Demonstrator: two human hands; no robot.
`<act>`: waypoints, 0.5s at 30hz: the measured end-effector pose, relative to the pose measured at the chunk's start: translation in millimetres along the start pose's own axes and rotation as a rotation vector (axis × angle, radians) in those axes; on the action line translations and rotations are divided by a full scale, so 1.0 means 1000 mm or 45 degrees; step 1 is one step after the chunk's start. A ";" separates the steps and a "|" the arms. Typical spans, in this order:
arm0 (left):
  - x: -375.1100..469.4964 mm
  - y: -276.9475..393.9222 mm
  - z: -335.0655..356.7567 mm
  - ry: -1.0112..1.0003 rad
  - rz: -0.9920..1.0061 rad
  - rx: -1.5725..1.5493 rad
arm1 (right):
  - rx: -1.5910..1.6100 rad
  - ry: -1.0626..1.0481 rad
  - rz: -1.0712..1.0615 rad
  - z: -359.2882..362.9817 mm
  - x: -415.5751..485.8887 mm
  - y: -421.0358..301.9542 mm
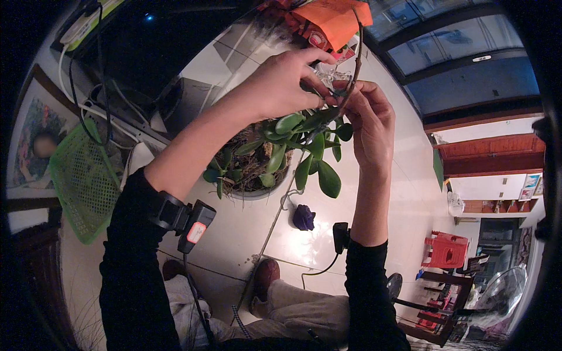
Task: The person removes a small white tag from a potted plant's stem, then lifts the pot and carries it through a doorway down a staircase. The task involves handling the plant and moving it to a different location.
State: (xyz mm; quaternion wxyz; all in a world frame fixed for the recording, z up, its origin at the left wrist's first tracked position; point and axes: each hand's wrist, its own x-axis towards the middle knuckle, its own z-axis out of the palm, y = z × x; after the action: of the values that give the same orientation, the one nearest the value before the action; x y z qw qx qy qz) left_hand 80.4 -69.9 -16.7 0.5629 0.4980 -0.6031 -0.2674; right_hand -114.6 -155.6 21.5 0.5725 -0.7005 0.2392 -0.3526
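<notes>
A potted succulent [329,179] with thick green leaves grows in a round grey pot [257,195] on the tiled floor. Above its leaves, my left hand [292,81] and my right hand [371,116] come close together, fingertips bent around the base of a thin brown branch [358,57] that rises beyond them. The fingers of my right hand pinch near the branch; a small dark piece shows between both hands, too small to name. What my left fingers grip is partly hidden. A dark purple artificial rose [304,218] with a thin stem lies on the floor.
Beyond my hands stand an orange paper bag [336,22] and a clear plastic wrapping [324,77]. A green plastic basket [83,184], cables and a power strip [79,33] are at the left. At the right are a red plastic stool [447,250] and a standing fan [502,291].
</notes>
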 end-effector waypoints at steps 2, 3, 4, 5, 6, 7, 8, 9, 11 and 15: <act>0.003 0.000 0.006 0.040 0.015 0.038 | -0.006 -0.036 -0.029 0.000 0.000 0.000; 0.005 0.000 0.008 0.058 0.014 0.061 | -0.007 -0.041 -0.033 0.000 -0.001 0.000; 0.004 -0.001 0.010 0.104 0.057 0.131 | 0.027 -0.023 -0.025 0.000 -0.001 0.000; 0.005 -0.001 0.011 0.110 0.038 0.145 | 0.061 -0.006 -0.017 0.001 -0.002 -0.001; 0.007 -0.002 0.010 0.118 0.037 0.168 | 0.106 0.003 -0.008 0.001 -0.003 -0.001; 0.007 -0.002 0.010 0.126 0.036 0.192 | 0.097 0.004 -0.001 0.001 -0.004 -0.002; 0.007 -0.003 0.009 0.148 0.034 0.205 | 0.097 -0.003 0.005 0.000 -0.005 -0.003; 0.006 -0.003 0.009 0.170 0.032 0.217 | 0.108 -0.023 0.002 0.000 -0.006 -0.004; 0.005 -0.003 0.008 0.202 0.019 0.228 | 0.126 -0.031 0.027 -0.001 -0.006 -0.004; 0.004 -0.002 0.008 0.241 -0.027 0.220 | 0.147 -0.049 0.096 -0.005 -0.005 -0.004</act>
State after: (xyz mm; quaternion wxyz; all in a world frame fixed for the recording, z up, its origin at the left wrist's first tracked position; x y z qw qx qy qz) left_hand 73.9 -76.1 -19.1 0.5695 0.5738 -0.5628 -0.1723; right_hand -121.7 -154.0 24.9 0.6294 -0.6634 0.2337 -0.3304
